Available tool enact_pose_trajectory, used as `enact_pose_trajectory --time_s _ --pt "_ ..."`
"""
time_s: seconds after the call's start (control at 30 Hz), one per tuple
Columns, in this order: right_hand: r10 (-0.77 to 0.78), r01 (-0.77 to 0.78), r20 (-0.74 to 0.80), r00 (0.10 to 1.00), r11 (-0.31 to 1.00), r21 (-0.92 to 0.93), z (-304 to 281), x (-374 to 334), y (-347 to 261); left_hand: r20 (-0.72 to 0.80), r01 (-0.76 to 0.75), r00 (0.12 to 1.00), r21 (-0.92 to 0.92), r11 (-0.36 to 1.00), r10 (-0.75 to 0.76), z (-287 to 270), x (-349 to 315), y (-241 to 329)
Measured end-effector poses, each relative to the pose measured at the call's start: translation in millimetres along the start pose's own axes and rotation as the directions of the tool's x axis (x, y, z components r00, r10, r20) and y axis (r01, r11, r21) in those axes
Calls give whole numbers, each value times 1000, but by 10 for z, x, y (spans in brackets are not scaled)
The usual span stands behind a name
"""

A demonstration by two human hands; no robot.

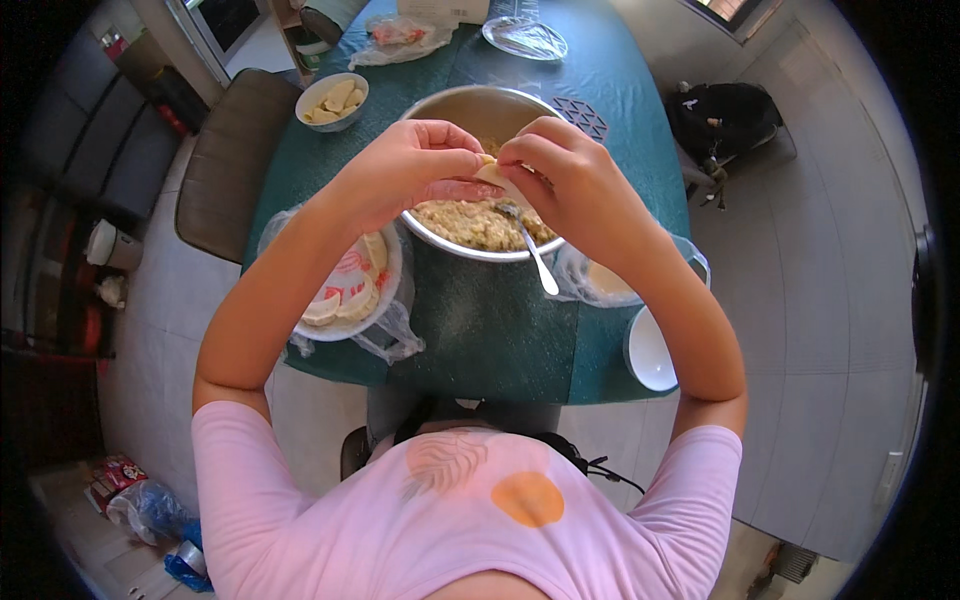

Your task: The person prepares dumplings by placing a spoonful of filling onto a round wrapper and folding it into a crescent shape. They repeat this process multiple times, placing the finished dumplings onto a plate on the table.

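Above a big metal bowl [470, 104], my two hands meet at a pale dumpling [494, 176]. My left hand [428, 162] pinches its left side between thumb and fingers, while my right hand [562, 168] grips the right side with bent fingers. The fingers partly cover the dumpling. Minced filling [462, 224] lies in the bowl, and a metal spoon [538, 262] rests in it with its handle over the near rim. Below my left forearm, a round white dish [397, 262] in a clear plastic bag holds several folded dumplings [358, 302] along its edge.
A small bowl of dumplings [334, 102] stands at the far left. Under my right forearm are a plastic bag with pale dough [604, 280] and a white bowl [652, 352]. A dark trivet [582, 118], a wrapped plate [525, 40] and another bag [402, 40] lie farther back. A chair [232, 160] stands left.
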State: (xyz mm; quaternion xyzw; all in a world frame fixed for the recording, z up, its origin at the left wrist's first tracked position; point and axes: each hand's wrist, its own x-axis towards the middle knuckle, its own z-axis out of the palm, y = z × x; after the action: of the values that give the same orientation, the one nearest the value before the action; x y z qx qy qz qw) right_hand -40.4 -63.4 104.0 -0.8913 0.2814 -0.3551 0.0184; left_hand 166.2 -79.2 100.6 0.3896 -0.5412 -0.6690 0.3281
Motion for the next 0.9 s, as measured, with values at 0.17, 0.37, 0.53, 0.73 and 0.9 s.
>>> enact_pose_trajectory --time_s 0.17,0.37,0.53,0.73,0.9 --pt "124 -117 -32 992 980 161 190 107 114 -12 -21 1000 203 979 24 -170 113 53" --pt "144 -137 -28 989 976 170 284 114 272 85 -44 996 207 977 27 -297 234 35" --pt "251 -228 -71 965 945 236 307 137 329 48 -148 989 128 981 143 -247 291 -203" --pt "361 -332 -66 930 904 268 319 175 404 -23 -261 965 -85 962 260 -46 378 -466" --pt "352 -331 -53 935 914 236 344 161 434 -9 -286 958 -81 955 287 -25 465 -573"
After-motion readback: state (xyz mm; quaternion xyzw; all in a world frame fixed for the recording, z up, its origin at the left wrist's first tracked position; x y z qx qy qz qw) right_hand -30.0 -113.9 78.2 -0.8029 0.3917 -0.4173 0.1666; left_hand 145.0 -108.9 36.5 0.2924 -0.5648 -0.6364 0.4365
